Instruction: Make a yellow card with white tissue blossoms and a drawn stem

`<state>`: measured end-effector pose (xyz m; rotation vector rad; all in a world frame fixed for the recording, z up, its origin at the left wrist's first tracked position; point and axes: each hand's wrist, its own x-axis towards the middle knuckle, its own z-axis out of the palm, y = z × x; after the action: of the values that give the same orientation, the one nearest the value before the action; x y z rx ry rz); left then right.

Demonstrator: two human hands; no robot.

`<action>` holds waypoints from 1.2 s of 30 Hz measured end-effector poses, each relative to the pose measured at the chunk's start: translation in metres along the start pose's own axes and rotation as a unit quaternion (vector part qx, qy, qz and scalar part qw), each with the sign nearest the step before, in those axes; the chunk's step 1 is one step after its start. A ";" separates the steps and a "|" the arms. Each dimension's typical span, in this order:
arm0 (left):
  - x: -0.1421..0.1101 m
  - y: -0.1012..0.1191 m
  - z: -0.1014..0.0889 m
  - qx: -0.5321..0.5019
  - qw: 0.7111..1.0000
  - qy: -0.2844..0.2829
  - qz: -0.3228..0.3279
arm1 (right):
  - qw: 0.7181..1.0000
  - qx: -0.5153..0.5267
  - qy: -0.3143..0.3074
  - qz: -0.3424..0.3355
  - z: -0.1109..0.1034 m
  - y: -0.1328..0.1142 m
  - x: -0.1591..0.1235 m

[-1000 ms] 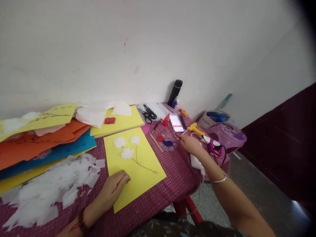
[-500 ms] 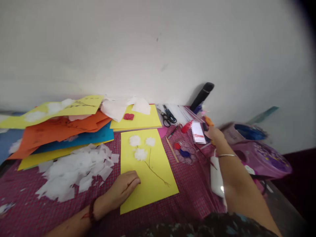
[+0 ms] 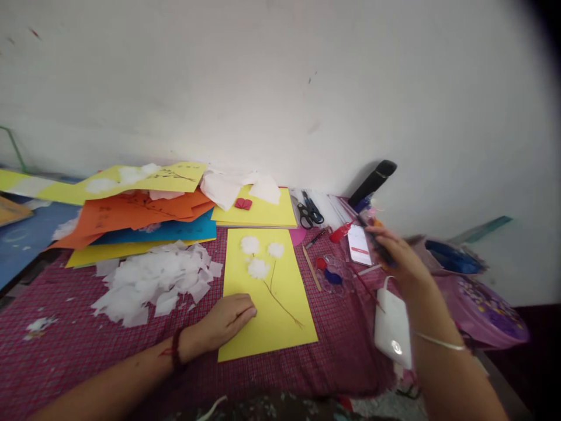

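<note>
My left hand (image 3: 225,323) rests closed on the left edge of a yellow sheet (image 3: 245,339), fingers curled together with nothing seen in them. On that sheet are several white fluffy paper flowers (image 3: 258,268) and a thin brown drawn stem (image 3: 283,306). My right hand (image 3: 405,257), raised over the right side of the table, is closed around a dark pen-like marker (image 3: 380,248). Its near end is partly hidden by the fingers and a little blurred. Just left of this hand lies a phone (image 3: 359,245) with a lit screen.
A pile of white paper pieces (image 3: 153,286) lies left of the sheet, below stacked coloured sheets (image 3: 131,216). Scissors (image 3: 309,213), a wooden stick (image 3: 311,269), a paint palette (image 3: 346,286), a red tube (image 3: 340,233) and a white power bank (image 3: 392,327) lie right. A black bottle (image 3: 372,181) leans on the wall.
My right hand has come back from the far right items and lifted, now with the dark marker in it. My left hand stays on the yellow sheet. The view has shifted slightly.
</note>
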<state>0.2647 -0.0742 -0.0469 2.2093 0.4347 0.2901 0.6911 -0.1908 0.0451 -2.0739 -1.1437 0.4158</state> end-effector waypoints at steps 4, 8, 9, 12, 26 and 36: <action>0.000 -0.004 0.007 -0.077 0.996 0.040 -0.034 | 0.879 0.403 -0.254 0.011 0.075 -0.055 -0.066; 0.001 0.003 -0.002 -0.088 0.986 0.136 -0.029 | 0.736 0.532 -0.415 0.054 0.139 -0.088 -0.097; 0.000 0.006 -0.008 -0.059 0.987 0.147 -0.021 | 0.713 0.546 -0.434 0.070 0.150 -0.093 -0.099; -0.002 0.015 -0.024 0.054 0.993 0.101 0.028 | 0.675 0.570 -0.455 0.107 0.170 -0.105 -0.103; -0.021 0.071 -0.012 0.313 0.944 -0.085 -0.056 | 0.853 0.467 -0.220 0.075 0.199 -0.114 -0.154; -0.056 0.078 -0.010 0.216 0.958 -0.065 -0.177 | 0.807 0.583 -0.024 0.090 0.138 -0.082 -0.149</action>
<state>0.2264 -0.1354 0.0172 2.4924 0.8744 -0.1596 0.4797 -0.2257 0.0001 -1.0450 -0.4391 0.9682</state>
